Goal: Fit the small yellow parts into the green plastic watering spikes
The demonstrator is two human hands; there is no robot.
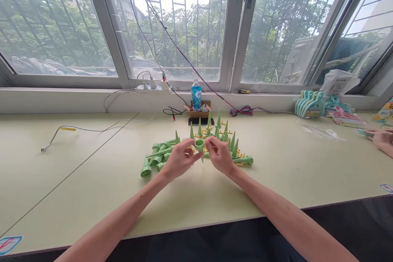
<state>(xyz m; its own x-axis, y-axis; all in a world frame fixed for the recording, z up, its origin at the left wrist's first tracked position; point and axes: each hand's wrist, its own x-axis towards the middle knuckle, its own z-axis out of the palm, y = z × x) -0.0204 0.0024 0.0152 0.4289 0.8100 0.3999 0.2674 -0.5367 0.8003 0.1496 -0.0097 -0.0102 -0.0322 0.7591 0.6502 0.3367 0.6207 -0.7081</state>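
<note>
Between the fingers of my left hand [181, 157] is a green plastic watering spike [199, 145], its round open end turned up towards me and its tip pointing down. My right hand [218, 153] is closed in a pinch right beside the spike's rim; whatever its fingertips hold is hidden. Around both hands lies a pile of similar green spikes [146, 170], some on their sides at the left, others standing tip up [235, 150] behind and to the right. Small yellow plastic valves [241, 152] are scattered among them.
Behind the pile are a dark phone [201, 121] and a small cardboard box [200, 113] with a blue-labelled bottle [196, 96]. Cables [92, 130] run across the table's left side. Clothes hangers [308, 104] and another person's hand [382, 139] are at the right.
</note>
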